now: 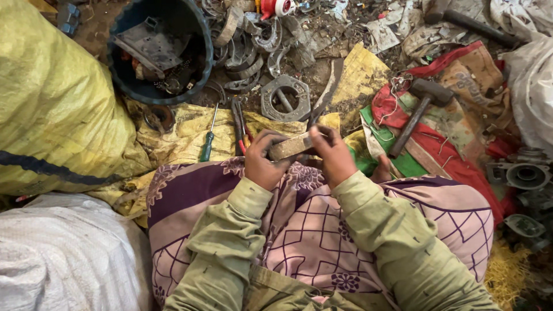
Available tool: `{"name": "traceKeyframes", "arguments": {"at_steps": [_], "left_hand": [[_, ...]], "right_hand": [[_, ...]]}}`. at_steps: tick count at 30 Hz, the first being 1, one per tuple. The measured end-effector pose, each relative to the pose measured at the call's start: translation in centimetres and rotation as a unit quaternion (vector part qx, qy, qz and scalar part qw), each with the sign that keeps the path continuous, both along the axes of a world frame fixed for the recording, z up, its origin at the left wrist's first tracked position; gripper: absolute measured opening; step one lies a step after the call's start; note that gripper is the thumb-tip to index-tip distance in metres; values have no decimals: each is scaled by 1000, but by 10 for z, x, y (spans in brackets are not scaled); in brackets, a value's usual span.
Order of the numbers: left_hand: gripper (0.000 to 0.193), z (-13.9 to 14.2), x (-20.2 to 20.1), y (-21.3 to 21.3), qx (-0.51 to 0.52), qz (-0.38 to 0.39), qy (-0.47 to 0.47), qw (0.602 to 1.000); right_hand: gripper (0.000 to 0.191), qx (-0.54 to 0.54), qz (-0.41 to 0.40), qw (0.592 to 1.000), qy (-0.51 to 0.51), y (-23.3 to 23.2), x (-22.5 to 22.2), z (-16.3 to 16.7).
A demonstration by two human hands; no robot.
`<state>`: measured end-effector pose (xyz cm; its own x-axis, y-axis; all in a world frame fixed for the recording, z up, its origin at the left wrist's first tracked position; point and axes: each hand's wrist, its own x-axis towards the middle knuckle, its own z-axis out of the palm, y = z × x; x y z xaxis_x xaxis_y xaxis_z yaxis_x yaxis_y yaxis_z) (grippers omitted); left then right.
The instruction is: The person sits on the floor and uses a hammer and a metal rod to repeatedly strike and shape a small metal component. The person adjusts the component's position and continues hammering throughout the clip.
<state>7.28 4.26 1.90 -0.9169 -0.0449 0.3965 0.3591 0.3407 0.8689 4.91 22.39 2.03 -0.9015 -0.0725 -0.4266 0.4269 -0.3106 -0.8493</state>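
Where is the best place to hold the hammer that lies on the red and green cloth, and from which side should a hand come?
Probably the hammer is best gripped on the lower half of its handle, near the free end by the right hand. The handle lies slanted, the heavy head far from the person, so the hand should come from above and the near side, fingers wrapping across the handle.

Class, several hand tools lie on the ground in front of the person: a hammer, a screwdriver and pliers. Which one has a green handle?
The slim screwdriver with the green handle, lying on the yellow sheet left of the red-handled pliers. The steel-headed hammer has a dark handle.
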Motion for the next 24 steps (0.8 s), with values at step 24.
{"name": "traceKeyframes", "arguments": {"at_steps": [24], "left_hand": [[37, -7, 2, 4, -17, 42, 20, 999]], "right_hand": [[49, 48, -45, 997, -39, 15, -10, -37]]}}
